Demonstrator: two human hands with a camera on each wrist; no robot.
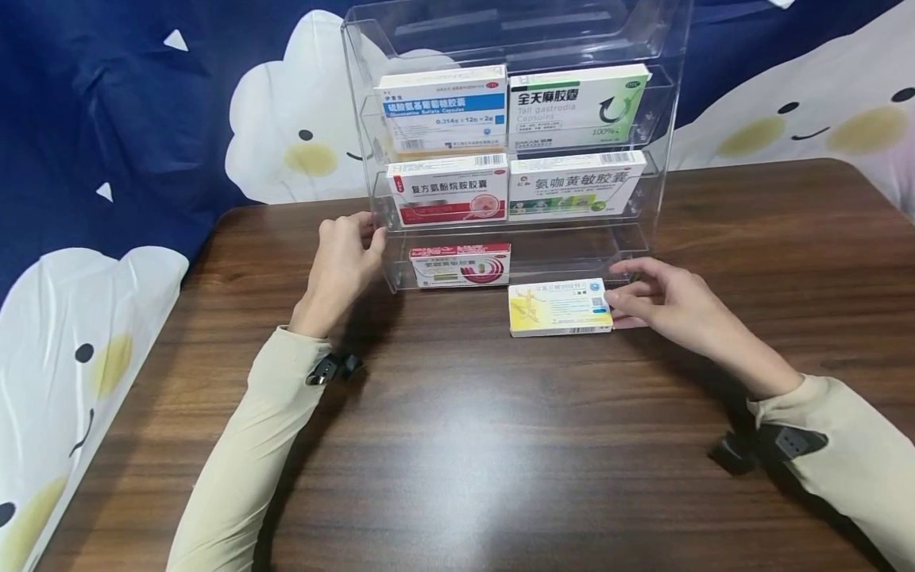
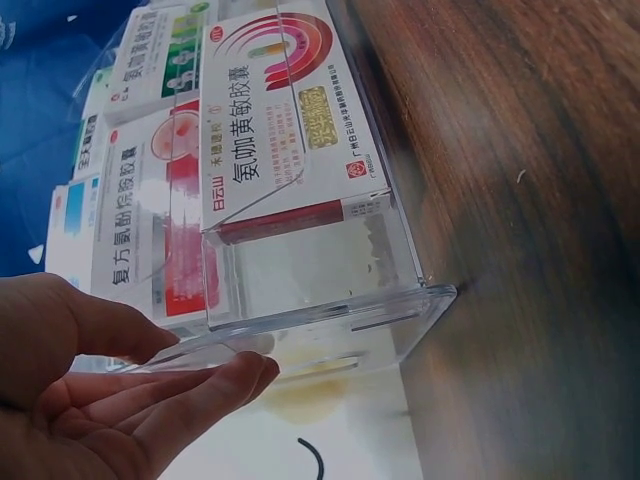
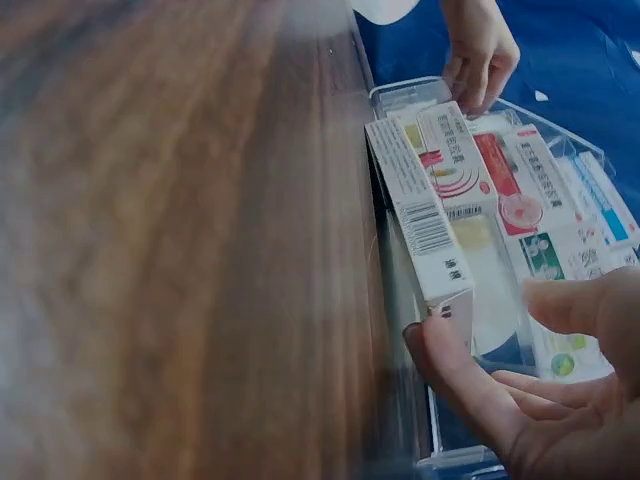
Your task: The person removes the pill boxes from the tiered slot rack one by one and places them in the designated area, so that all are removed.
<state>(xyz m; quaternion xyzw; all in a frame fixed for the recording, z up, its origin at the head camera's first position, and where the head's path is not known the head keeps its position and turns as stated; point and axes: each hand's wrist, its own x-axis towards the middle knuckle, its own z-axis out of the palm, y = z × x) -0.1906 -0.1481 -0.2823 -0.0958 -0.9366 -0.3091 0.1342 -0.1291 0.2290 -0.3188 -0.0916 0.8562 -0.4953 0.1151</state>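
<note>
A clear tiered display rack (image 1: 572,242) holds medicine boxes in rows. My left hand (image 1: 348,258) pinches the edge of its left side panel between thumb and fingers, seen close up in the left wrist view. A small white and red medicine box (image 1: 461,266) stands at the left of the bottom tier. To its right, a yellow and white medicine box (image 1: 561,307) overlaps the rack's front lip in the head view, its face tilted upward. My right hand (image 1: 668,306) is at that box's right end, fingers spread, with one fingertip touching the end (image 3: 447,310).
Upper tiers carry a blue and white box (image 1: 445,115), a green and white box (image 1: 577,111), a red and white box (image 1: 449,195) and a white box with green pictures (image 1: 575,187). The wooden table (image 1: 429,445) extends toward me. A blue cloud-patterned cloth (image 1: 171,135) hangs behind.
</note>
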